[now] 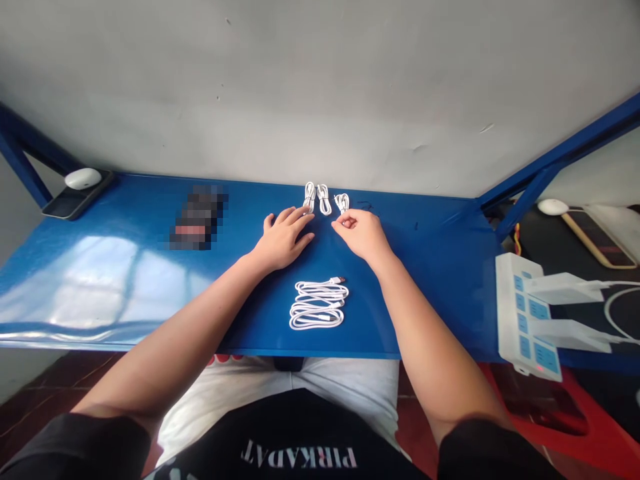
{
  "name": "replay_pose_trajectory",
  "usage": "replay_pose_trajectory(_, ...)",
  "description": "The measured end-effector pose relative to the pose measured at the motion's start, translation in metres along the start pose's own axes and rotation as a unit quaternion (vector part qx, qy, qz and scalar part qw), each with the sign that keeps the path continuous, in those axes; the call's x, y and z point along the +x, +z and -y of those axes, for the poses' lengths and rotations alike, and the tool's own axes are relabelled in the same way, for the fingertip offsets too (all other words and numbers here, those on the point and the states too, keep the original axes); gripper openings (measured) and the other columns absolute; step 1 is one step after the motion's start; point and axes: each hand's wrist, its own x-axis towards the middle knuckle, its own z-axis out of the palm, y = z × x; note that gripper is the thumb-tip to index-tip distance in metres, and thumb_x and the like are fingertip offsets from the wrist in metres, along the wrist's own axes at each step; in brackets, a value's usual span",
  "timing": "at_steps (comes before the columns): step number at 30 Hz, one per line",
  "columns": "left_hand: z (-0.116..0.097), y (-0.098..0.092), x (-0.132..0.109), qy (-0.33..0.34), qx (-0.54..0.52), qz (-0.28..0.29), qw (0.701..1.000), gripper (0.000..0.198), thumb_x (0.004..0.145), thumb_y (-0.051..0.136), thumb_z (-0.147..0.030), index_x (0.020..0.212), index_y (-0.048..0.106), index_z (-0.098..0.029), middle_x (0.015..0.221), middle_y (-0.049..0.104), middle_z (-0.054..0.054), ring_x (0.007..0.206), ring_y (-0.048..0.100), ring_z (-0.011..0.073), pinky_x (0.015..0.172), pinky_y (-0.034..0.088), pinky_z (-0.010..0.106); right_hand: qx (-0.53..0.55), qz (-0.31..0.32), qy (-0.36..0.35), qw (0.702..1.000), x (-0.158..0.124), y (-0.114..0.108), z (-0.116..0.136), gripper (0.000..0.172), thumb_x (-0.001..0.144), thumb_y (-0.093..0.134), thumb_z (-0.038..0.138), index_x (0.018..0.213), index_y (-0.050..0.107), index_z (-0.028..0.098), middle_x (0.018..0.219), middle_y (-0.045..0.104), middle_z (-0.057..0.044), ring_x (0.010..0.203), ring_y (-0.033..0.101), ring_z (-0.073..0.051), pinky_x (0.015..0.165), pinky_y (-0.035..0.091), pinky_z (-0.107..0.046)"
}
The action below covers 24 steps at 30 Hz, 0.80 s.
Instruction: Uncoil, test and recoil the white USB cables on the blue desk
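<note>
Three coiled white cables lie in a row at the back of the blue table: a left bundle (309,193), a middle bundle (324,200) and a right bundle (343,202). My left hand (286,239) is spread, its fingertips by the lower end of the left bundle. My right hand (363,233) has its thumb and fingers pinched together at the lower end of the right bundle; what the pinch holds is too small to make out. Nearer the front edge lie loosely looped white cables (319,305), with a plug at their upper right.
A blurred dark object (197,217) lies left of my hands. A black tray (75,203) with a white mouse-like item (83,178) is at the far left. Dark ties (369,205) lie right of the bundles. A power strip (523,300) with chargers stands at the right edge.
</note>
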Motion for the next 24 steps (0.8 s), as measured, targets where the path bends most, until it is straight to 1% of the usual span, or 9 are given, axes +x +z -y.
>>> replay_pose_trajectory(3, -0.002, -0.003, 0.001, 0.008, -0.028, -0.051, 0.998, 0.037, 0.099, 0.048, -0.040, 0.126, 0.065, -0.022, 0.132, 0.063, 0.013, 0.126, 0.055, 0.0295, 0.113, 0.030, 0.053, 0.008, 0.002, 0.005, 1.000, -0.001, -0.001, 0.001, 0.014, 0.079, 0.068, 0.033, 0.075, 0.070, 0.020, 0.069, 0.064, -0.001, 0.063, 0.056, -0.016, 0.064, 0.043, -0.030)
replay_pose_trajectory(6, -0.003, -0.004, 0.004, -0.029, -0.051, -0.075, 0.995, 0.031, 0.097, 0.052, -0.040, 0.113, 0.069, -0.019, 0.105, 0.067, 0.010, 0.102, 0.063, 0.0255, 0.100, 0.042, 0.044, 0.013, 0.004, 0.009, 1.000, -0.001, -0.002, 0.001, 0.013, 0.079, 0.068, 0.033, 0.075, 0.070, 0.020, 0.069, 0.065, -0.001, 0.063, 0.057, -0.016, 0.064, 0.044, -0.030)
replay_pose_trajectory(8, -0.001, -0.003, 0.005, -0.054, -0.055, -0.087, 0.993, 0.033, 0.092, 0.061, -0.043, 0.115, 0.069, -0.020, 0.105, 0.066, 0.010, 0.100, 0.063, 0.0259, 0.092, 0.046, 0.041, 0.015, 0.004, 0.007, 1.000, -0.001, -0.001, 0.001, 0.013, 0.079, 0.069, 0.033, 0.075, 0.069, 0.020, 0.068, 0.064, 0.000, 0.062, 0.057, -0.016, 0.064, 0.044, -0.030)
replay_pose_trajectory(11, 0.002, 0.001, 0.005, -0.064, -0.066, -0.089, 0.992, 0.049, 0.079, 0.077, -0.045, 0.119, 0.066, -0.020, 0.114, 0.066, 0.011, 0.104, 0.062, 0.0279, 0.090, 0.050, 0.041, 0.020, 0.003, 0.000, 1.000, -0.002, 0.000, 0.002, 0.014, 0.079, 0.068, 0.033, 0.074, 0.069, 0.020, 0.066, 0.062, 0.000, 0.060, 0.055, -0.015, 0.064, 0.044, -0.030)
replay_pose_trajectory(13, 0.004, 0.002, 0.005, -0.056, -0.089, -0.073, 0.992, 0.044, 0.078, 0.077, -0.043, 0.114, 0.069, -0.019, 0.112, 0.069, 0.010, 0.102, 0.063, 0.0273, 0.089, 0.051, 0.039, 0.024, 0.010, -0.005, 1.000, -0.003, 0.001, 0.004, 0.014, 0.080, 0.068, 0.033, 0.074, 0.070, 0.020, 0.065, 0.063, 0.000, 0.060, 0.055, -0.015, 0.063, 0.044, -0.030)
replay_pose_trajectory(16, 0.003, 0.003, 0.003, -0.073, -0.149, -0.076, 0.983, 0.029, 0.084, 0.069, -0.040, 0.102, 0.074, -0.018, 0.105, 0.074, 0.009, 0.093, 0.067, 0.0244, 0.084, 0.051, 0.035, 0.040, 0.042, -0.005, 0.998, -0.006, 0.001, 0.009, 0.014, 0.080, 0.069, 0.033, 0.077, 0.074, 0.020, 0.070, 0.069, -0.002, 0.065, 0.060, -0.017, 0.064, 0.046, -0.030)
replay_pose_trajectory(20, -0.001, 0.002, 0.001, -0.140, -0.273, -0.099, 0.946, 0.036, 0.085, 0.069, -0.047, 0.103, 0.076, -0.017, 0.093, 0.076, 0.007, 0.080, 0.067, 0.0202, 0.072, 0.050, 0.031, 0.103, 0.091, -0.008, 0.990, -0.010, 0.001, 0.017, 0.018, 0.082, 0.069, 0.036, 0.080, 0.077, 0.019, 0.082, 0.076, -0.005, 0.077, 0.067, -0.020, 0.072, 0.050, -0.031)
replay_pose_trajectory(22, -0.003, 0.002, 0.001, -0.146, -0.357, -0.106, 0.917, 0.039, 0.083, 0.072, -0.048, 0.106, 0.074, -0.016, 0.095, 0.075, 0.008, 0.079, 0.067, 0.0186, 0.071, 0.051, 0.030, 0.153, 0.117, -0.007, 0.981, -0.011, 0.002, 0.020, 0.023, 0.084, 0.068, 0.041, 0.081, 0.077, 0.019, 0.084, 0.077, -0.006, 0.079, 0.067, -0.020, 0.072, 0.050, -0.031)
replay_pose_trajectory(24, -0.006, 0.003, 0.001, -0.138, -0.428, -0.115, 0.886, 0.040, 0.081, 0.076, -0.046, 0.107, 0.070, -0.015, 0.103, 0.075, 0.009, 0.084, 0.069, 0.0182, 0.076, 0.054, 0.031, 0.207, 0.139, 0.004, 0.968, -0.012, 0.003, 0.023, 0.028, 0.085, 0.068, 0.046, 0.083, 0.078, 0.020, 0.084, 0.076, -0.005, 0.077, 0.066, -0.018, 0.069, 0.050, -0.030)
